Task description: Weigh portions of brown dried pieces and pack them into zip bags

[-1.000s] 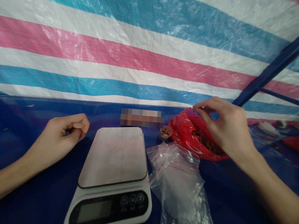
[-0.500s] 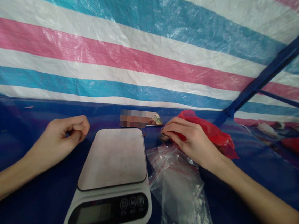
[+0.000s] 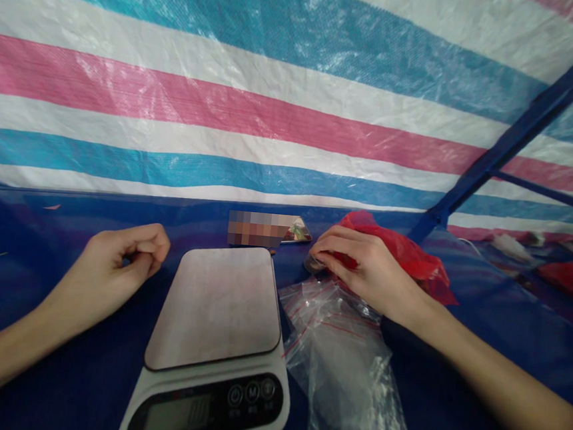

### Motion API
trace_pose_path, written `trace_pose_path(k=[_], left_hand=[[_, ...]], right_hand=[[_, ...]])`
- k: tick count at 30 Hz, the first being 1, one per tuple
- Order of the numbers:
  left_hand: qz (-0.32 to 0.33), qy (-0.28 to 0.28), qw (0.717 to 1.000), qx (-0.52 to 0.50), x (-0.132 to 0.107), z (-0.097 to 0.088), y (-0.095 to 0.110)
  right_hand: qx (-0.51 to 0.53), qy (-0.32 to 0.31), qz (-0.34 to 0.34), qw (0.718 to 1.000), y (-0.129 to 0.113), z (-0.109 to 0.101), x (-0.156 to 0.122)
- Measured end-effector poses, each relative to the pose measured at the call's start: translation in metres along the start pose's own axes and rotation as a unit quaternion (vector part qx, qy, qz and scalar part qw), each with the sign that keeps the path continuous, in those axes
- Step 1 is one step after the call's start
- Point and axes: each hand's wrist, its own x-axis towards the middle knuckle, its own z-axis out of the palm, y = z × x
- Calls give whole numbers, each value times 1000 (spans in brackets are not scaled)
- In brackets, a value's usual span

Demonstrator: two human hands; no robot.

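Left hand [image 3: 122,261] loosely curled, empty, resting on the blue tarp [image 3: 37,360] just left of the digital kitchen scale [image 3: 212,342]. Scale's display is dim, reading unreadable. Behind the scale sits a pixelated patch [image 3: 258,229], contents hidden, with a glossy packet corner [image 3: 298,231] showing at its right end. Right hand [image 3: 369,269] half closed, fingers arched down over a small cup [image 3: 313,265]; can't tell if it's gripping. Cup is mostly covered, contents hidden. Red plastic bag [image 3: 408,252] sits right behind that hand, bunched, contents not visible. Clear zip bags with red stripes [image 3: 340,373] lie flat in front of it, touching the right wrist area. Far right: blue frame strut [image 3: 513,141] against the striped tarp wall [image 3: 226,102], and a red item [image 3: 569,281] farther off.
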Motion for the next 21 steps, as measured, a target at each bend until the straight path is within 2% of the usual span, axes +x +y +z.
trace_pose_path(k=[8,16,21], left_hand=[[6,7,1000,4,2,0,7],[9,4,1000,8,0,2,-2],[8,3,1000,-1,1,1,-2]], right_hand=[[24,31,24,999,-4,-3,-1],[33,81,24,996,-1,-4,-2],[24,79,19,996,-4,-2,-3]])
